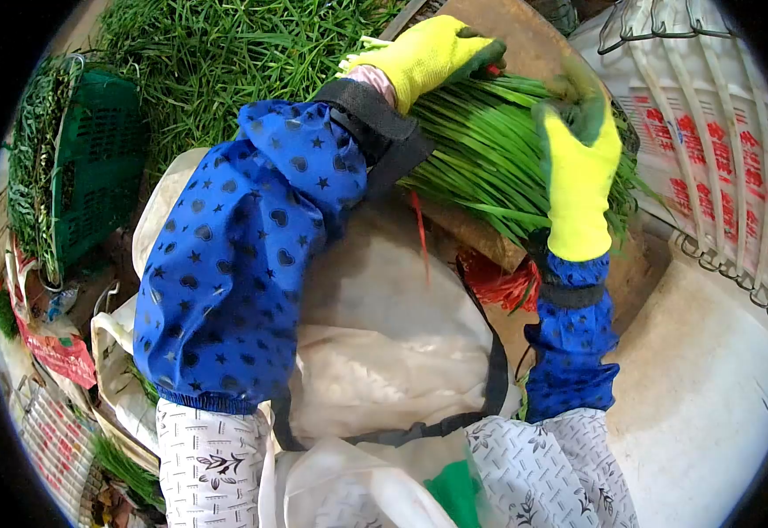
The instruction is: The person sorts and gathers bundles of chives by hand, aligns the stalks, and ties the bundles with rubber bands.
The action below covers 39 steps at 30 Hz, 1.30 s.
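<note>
My left hand (pixel 432 60), in a yellow glove with dark green fingers, is closed over a bundle of long green leaves (pixel 481 145) at the top centre. Pale stem ends (pixel 353 57) poke out beside its wrist, and a bit of red shows at its fingertips. Gloved the same way, my right hand (pixel 582 167) is at the bundle's leafy right end, thumb and fingers apart, the fingertips blurred. Beneath the bundle is a brown board (pixel 512 22). A red strand (pixel 420 233) hangs below the leaves, and red strings (pixel 512 282) lie lower down.
Loose green leaves (pixel 234 62) are heaped at the upper left beside a green basket (pixel 98 167). Printed white sacking with metal hooks (pixel 709 141) is at the right, above a whitish surface (pixel 701 387). A pale apron (pixel 393 352) covers the lap.
</note>
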Tool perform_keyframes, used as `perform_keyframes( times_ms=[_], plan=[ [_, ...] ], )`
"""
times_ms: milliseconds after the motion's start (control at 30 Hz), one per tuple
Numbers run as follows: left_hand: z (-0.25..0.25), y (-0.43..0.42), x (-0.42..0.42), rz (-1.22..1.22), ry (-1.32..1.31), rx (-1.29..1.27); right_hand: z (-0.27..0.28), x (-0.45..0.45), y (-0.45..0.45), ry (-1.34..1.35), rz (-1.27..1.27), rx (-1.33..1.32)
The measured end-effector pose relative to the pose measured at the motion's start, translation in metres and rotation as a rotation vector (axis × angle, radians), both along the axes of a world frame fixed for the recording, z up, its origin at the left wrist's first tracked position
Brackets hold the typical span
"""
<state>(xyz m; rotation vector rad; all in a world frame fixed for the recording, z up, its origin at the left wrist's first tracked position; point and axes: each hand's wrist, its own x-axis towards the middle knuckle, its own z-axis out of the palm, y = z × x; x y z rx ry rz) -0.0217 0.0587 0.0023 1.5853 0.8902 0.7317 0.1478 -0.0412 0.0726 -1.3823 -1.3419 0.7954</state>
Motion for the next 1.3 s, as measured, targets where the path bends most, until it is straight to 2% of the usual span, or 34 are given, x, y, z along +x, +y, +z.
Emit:
perform_keyframes(
  times_ms=[100, 167, 200, 233, 300, 333, 433, 467, 533, 600, 633, 667, 700, 733, 767, 800, 867, 900, 967, 1033, 1133, 1167, 1233, 1300],
  plan=[
    [-0.002, 0.001, -0.002, 0.011, -0.014, 0.065, 0.000, -0.001, 0.015, -0.566, 0.069, 0.052],
    [-0.017, 0.008, 0.002, 0.061, 0.008, 0.158, -0.005, -0.007, 0.028, -0.659, 0.149, 0.077],
    [-0.020, 0.012, 0.003, 0.102, 0.066, 0.411, -0.008, -0.010, 0.038, -0.708, 0.189, 0.095],
    [-0.025, 0.015, 0.000, 0.072, 0.117, 0.387, -0.015, -0.011, 0.048, -0.748, 0.192, 0.129],
    [-0.008, 0.009, -0.002, 0.081, 0.143, 0.379, -0.025, -0.014, 0.061, -0.640, 0.183, 0.174],
    [0.002, 0.002, -0.003, 0.121, 0.129, 0.305, -0.028, -0.013, 0.065, -0.538, 0.182, 0.099],
    [-0.007, 0.014, -0.003, 0.057, 0.215, 0.349, -0.033, -0.006, 0.072, -0.219, 0.201, -0.100],
    [-0.002, 0.014, 0.001, 0.076, 0.160, 0.242, -0.033, -0.003, 0.073, -0.153, 0.197, -0.110],
    [0.004, 0.015, 0.002, 0.025, 0.212, 0.312, -0.037, 0.001, 0.075, -0.017, 0.207, -0.046],
    [-0.009, 0.014, 0.009, 0.038, 0.348, 0.380, -0.035, 0.003, 0.071, -0.133, 0.173, -0.057],
    [-0.018, 0.018, 0.013, 0.039, 0.341, 0.310, -0.040, 0.005, 0.071, -0.171, 0.196, -0.015],
    [-0.001, 0.011, 0.010, 0.029, 0.354, 0.251, -0.032, 0.003, 0.066, -0.276, 0.266, -0.024],
    [0.012, 0.005, 0.007, 0.024, 0.371, 0.197, -0.017, -0.002, 0.057, -0.387, 0.224, 0.056],
    [0.000, 0.004, 0.008, 0.056, 0.218, 0.240, 0.005, -0.010, 0.040, -0.498, 0.185, 0.140],
    [0.000, 0.002, 0.008, 0.058, 0.241, 0.236, 0.021, -0.013, 0.018, -0.609, 0.147, 0.223],
    [0.003, 0.003, 0.008, 0.059, 0.262, 0.236, 0.031, -0.008, -0.010, -0.535, 0.255, 0.116],
    [0.005, 0.005, 0.009, 0.049, 0.311, 0.256, 0.033, -0.001, -0.055, -0.618, 0.490, -0.017],
    [0.006, 0.005, 0.009, 0.060, 0.287, 0.275, 0.026, -0.005, -0.070, -0.777, 0.623, -0.046],
    [0.016, 0.003, 0.006, 0.016, 0.299, 0.185, 0.007, -0.014, -0.090, -0.890, 0.757, -0.075],
    [0.013, 0.003, 0.006, 0.019, 0.315, 0.213, -0.022, -0.022, -0.099, -0.828, 0.796, 0.071],
    [0.010, 0.003, 0.006, 0.036, 0.271, 0.274, -0.047, -0.032, -0.101, -0.779, 0.779, 0.116],
    [0.015, -0.001, 0.005, 0.048, 0.298, 0.245, -0.049, -0.031, -0.099, -0.778, 0.757, 0.134],
    [0.023, -0.002, 0.005, 0.016, 0.305, 0.196, -0.041, -0.032, -0.087, -0.530, 0.686, 0.206],
    [0.023, -0.003, 0.005, 0.019, 0.289, 0.203, -0.028, -0.035, -0.080, -0.462, 0.646, 0.076]
  ],
)
